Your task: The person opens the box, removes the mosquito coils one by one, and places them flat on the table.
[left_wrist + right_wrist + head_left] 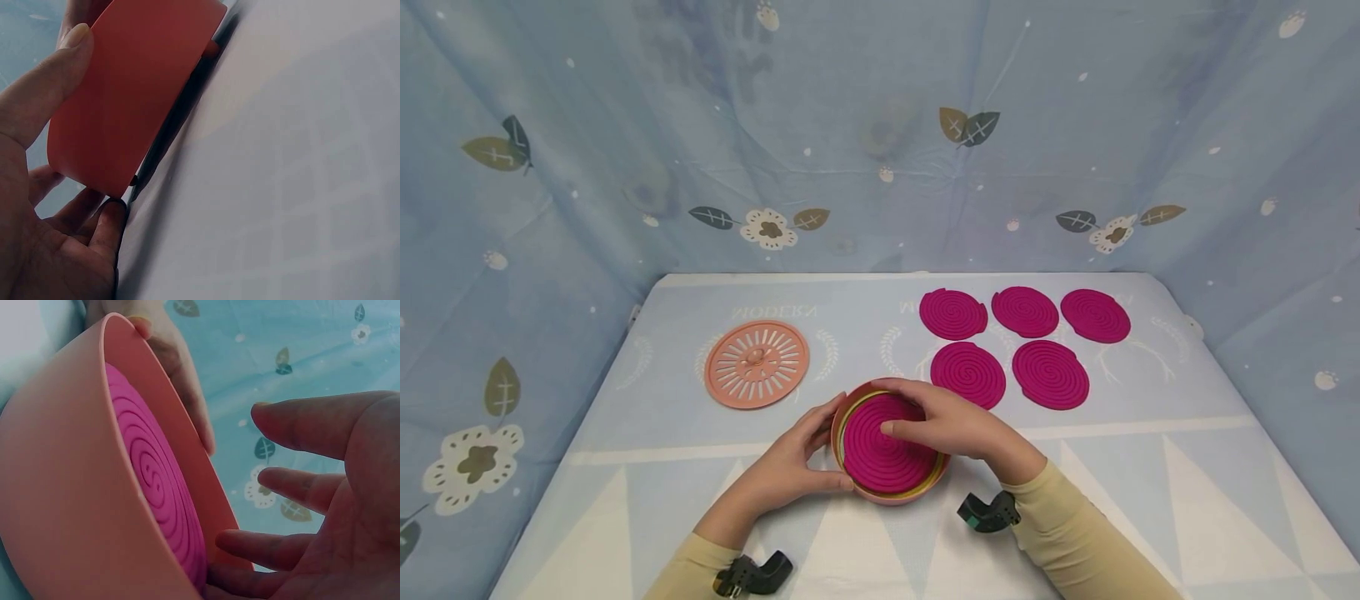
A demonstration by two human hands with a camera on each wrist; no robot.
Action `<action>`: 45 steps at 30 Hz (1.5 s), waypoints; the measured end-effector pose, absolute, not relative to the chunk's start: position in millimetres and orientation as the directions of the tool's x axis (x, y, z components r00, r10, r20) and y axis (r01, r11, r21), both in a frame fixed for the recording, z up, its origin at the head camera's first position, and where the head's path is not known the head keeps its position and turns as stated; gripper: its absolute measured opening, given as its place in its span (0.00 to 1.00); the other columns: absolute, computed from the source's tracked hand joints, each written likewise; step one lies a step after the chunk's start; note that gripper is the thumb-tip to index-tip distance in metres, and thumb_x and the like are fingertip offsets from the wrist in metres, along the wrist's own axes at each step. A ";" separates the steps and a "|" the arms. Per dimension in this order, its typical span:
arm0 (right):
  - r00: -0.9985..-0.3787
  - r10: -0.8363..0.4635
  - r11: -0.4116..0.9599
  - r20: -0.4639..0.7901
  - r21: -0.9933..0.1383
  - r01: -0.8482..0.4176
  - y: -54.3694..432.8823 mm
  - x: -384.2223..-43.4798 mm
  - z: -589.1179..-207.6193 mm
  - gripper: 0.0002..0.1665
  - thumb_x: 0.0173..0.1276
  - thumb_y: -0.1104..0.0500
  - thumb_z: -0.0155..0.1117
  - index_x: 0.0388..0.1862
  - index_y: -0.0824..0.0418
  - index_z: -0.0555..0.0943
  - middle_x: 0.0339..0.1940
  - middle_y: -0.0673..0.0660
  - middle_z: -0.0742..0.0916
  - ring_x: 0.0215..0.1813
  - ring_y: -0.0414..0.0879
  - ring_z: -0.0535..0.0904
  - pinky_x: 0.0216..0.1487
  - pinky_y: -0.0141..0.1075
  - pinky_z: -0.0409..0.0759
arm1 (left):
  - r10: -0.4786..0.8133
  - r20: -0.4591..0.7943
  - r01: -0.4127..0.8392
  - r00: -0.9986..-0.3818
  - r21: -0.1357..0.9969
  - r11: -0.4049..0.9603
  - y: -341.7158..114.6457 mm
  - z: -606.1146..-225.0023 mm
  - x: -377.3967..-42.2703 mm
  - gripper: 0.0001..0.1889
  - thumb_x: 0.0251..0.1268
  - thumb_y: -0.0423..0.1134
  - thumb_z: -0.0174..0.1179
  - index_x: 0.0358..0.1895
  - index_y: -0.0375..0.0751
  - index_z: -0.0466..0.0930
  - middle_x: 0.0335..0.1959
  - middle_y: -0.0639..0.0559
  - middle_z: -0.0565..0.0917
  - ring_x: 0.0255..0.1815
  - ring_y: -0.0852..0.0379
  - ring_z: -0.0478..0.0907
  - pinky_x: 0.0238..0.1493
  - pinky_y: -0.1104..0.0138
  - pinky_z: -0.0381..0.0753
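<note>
A round salmon-pink container (887,498) stands on the table near me with a magenta spiral coil (880,454) lying in it. My left hand (797,462) grips its left side, thumb on the near wall and fingers over the far rim. In the left wrist view the thumb (44,87) presses the container's wall (131,94). My right hand (940,421) lies over the coil from the right, its fingers loosely straight and the tips resting on the coil. The right wrist view shows the container (69,487), the coil (156,481) and my relaxed right hand (312,487).
A slotted salmon-pink lid (757,364) lies flat to the left of the container. Several more magenta coils (967,373) lie in two rows at the back right. Blue patterned cloth (880,167) walls in the table on three sides.
</note>
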State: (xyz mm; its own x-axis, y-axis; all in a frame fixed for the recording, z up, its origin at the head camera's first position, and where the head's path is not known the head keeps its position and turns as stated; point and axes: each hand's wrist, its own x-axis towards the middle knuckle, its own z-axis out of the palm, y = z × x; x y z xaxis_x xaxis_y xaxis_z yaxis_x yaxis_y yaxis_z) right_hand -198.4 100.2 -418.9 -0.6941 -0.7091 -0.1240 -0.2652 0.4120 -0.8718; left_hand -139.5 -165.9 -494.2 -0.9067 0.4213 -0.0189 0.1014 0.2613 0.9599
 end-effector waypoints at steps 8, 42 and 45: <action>-0.696 -0.702 0.433 -0.151 -0.867 -0.249 100.7 -197.8 -418.2 0.35 0.70 0.49 0.65 0.74 0.51 0.68 0.65 0.52 0.78 0.64 0.47 0.73 0.66 0.48 0.75 | 0.416 -0.024 0.098 -0.909 0.958 0.269 -165.9 -493.3 -139.5 0.60 0.43 0.46 0.81 0.80 0.52 0.51 0.73 0.59 0.63 0.72 0.62 0.62 0.71 0.70 0.65; -0.705 -0.689 0.396 -0.165 -0.901 -0.177 109.3 -200.6 -421.9 0.36 0.72 0.45 0.63 0.76 0.48 0.66 0.68 0.53 0.76 0.67 0.50 0.72 0.67 0.46 0.76 | 0.420 -0.021 0.102 -0.907 0.958 0.267 -165.8 -493.1 -140.0 0.59 0.42 0.47 0.82 0.80 0.54 0.52 0.74 0.60 0.62 0.72 0.62 0.61 0.71 0.71 0.65; -0.721 -0.674 0.374 -0.163 -0.917 -0.142 111.3 -200.8 -422.1 0.36 0.72 0.45 0.63 0.76 0.46 0.65 0.69 0.54 0.75 0.68 0.52 0.72 0.65 0.44 0.77 | 0.420 -0.021 0.100 -0.907 0.959 0.263 -165.7 -492.4 -140.1 0.60 0.42 0.47 0.82 0.80 0.53 0.52 0.74 0.60 0.62 0.72 0.62 0.62 0.71 0.70 0.65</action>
State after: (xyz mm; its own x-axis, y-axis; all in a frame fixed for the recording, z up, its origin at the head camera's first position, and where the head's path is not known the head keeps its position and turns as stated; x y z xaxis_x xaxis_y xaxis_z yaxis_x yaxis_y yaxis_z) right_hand -200.8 111.3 -422.1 -0.7207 -0.6738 -0.1631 -0.1420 0.3738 -0.9166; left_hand -140.1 -165.7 -492.4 -0.9071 0.4204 -0.0208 0.1000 0.2634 0.9595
